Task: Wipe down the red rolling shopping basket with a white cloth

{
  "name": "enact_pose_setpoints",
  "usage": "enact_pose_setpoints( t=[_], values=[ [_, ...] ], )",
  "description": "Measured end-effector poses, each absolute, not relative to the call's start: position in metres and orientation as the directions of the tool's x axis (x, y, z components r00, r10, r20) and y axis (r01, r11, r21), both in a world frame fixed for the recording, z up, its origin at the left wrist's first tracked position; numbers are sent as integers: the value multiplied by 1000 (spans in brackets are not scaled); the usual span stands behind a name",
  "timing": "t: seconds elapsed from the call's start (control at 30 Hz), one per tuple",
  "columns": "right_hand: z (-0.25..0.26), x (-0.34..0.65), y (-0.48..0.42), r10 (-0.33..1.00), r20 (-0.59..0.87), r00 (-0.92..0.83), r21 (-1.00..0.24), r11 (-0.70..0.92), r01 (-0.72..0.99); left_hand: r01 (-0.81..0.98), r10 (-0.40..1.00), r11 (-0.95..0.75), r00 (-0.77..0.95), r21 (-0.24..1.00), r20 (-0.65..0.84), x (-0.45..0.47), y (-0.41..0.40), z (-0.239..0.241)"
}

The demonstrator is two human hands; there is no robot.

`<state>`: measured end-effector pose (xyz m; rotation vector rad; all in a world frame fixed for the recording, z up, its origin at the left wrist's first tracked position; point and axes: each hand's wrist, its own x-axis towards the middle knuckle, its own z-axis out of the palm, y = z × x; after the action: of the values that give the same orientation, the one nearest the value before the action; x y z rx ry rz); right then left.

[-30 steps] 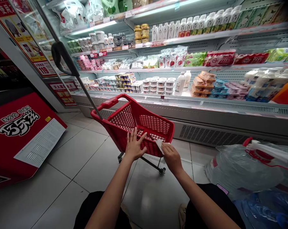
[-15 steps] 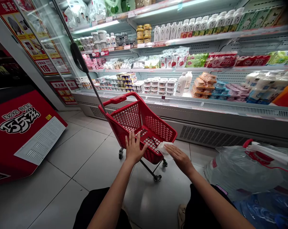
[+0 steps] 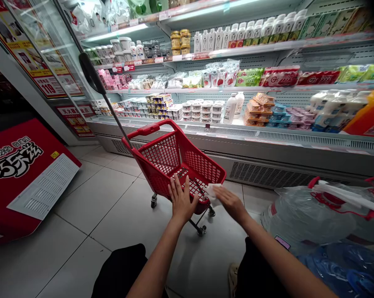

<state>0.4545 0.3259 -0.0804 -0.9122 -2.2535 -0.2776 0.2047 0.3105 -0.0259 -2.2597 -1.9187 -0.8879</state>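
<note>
A small red shopping cart [image 3: 202, 163] with a lattice basket stands on wheels in the middle of the view. My left hand [image 3: 183, 202] lies against the near side of its basket, fingers spread and holding nothing. In my right hand [image 3: 232, 202] is a crumpled white tissue [image 3: 213, 194], pressed to the basket's front rim at the right. The fingers of that hand lie together over the tissue and hide part of it. A dark pole [image 3: 112, 109] rises from the cart's handle end towards the upper left.
Behind the cart runs an open refrigerated shelf [image 3: 252, 138] stocked with dairy goods. Large plastic-wrapped water bottles [image 3: 301, 215] stand close on the right. To the left is a red freezer cabinet [image 3: 47, 142]. Tiled floor [image 3: 112, 207] lies between.
My left hand has slid right along the basket's near side, towards the front. My right hand keeps the tissue at the front rim. The whole view has shifted slightly.
</note>
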Motion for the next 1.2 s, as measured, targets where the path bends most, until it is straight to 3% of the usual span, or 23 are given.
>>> enact_pose_setpoints(
  t=[0.23,0.43,0.6,0.77,0.93,1.2],
  values=[
    [-83,463,343,660,677,-325,-135,546,827,892,883,-276,88,358,461,209,316,-29],
    [-79,407,287,601,646,-471,-128,693,709,880,882,-329,156,343,445,195,320,-28],
    [-69,432,307,491,615,-617,-42,802,596,871,881,-376,230,316,413,173,326,-26],
    [-77,470,334,565,669,-484,-36,675,737,853,877,-425,305,303,373,153,335,-21],
    [-82,454,316,641,662,-388,-111,596,796,855,877,-439,340,278,340,141,346,-17],
    [-70,443,307,679,577,-455,-110,616,780,912,887,-345,239,222,395,166,330,-30]
  ],
)
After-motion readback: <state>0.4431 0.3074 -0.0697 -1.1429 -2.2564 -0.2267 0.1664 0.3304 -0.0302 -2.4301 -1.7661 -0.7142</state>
